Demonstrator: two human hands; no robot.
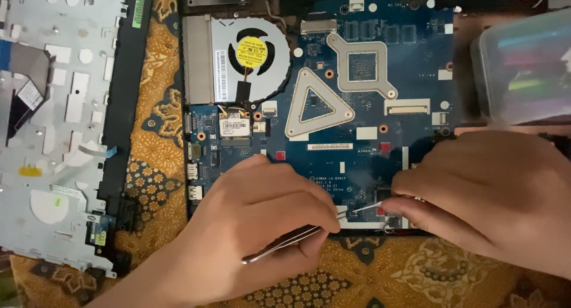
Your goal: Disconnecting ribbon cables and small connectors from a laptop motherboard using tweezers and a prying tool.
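The left hand (262,224) is closed in a pinch on slim metal tweezers (309,229), held about midway along their length, with the tips reaching right to a spot at the near edge of the blue board (357,141). The right hand (488,195) is closed too, its fingertips (395,205) pressed together on something small just where the tweezer tips end; what that piece is cannot be made out, since the fingers cover it and only a glint of thin wire or a spring shows below them. The tweezers look light, stiff and a little springy, smooth enough to slip if pinched near the back, so the middle grip seems right. The board looks rigid but fragile, studded with small parts, and is best held by its edges or bare corners rather than by the silver brackets (315,105) or the fan (250,55) at its far left. It lies flat on a patterned orange cloth (154,94), with a grey laptop panel (59,105) to the left and a clear plastic box (523,70) at the right. The box's contents are blurred to coloured streaks. The right hand hides the board's near right corner, the panel is cut off by the left edge, and the top of the view is too dark to read.
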